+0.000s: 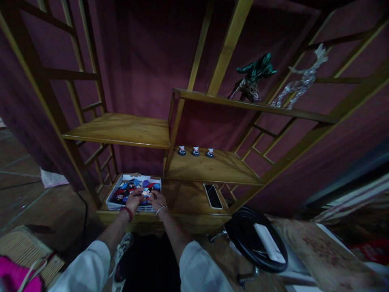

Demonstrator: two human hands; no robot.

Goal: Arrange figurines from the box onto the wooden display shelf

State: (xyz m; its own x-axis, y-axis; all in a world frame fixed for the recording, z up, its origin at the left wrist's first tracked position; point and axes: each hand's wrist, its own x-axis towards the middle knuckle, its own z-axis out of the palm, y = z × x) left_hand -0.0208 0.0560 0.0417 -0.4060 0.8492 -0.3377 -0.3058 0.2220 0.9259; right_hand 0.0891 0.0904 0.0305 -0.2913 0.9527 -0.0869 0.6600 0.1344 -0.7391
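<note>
My left hand (135, 199), with a red bead bracelet at the wrist, and my right hand (158, 199), with a pale bracelet, meet over a white box (113, 194). Between their fingertips they hold a small white and blue figurine (146, 194). Both hands are closed on it, one from each side. Several more small figurines (124, 194) in red, blue and dark colours lie jumbled in the box. On the shelf to the upper right stand three little figurines with dark bases: a left one (181, 151), a middle one (195, 151) and a right one (210, 153).
Wooden shelving (133, 129) rises in front of me. A phone (213, 196) lies on the bottom board. Higher up stand a green sculpture (257, 77) and a see-through deer figure (304, 81). A black stool (258, 243) with a white item on it is at right.
</note>
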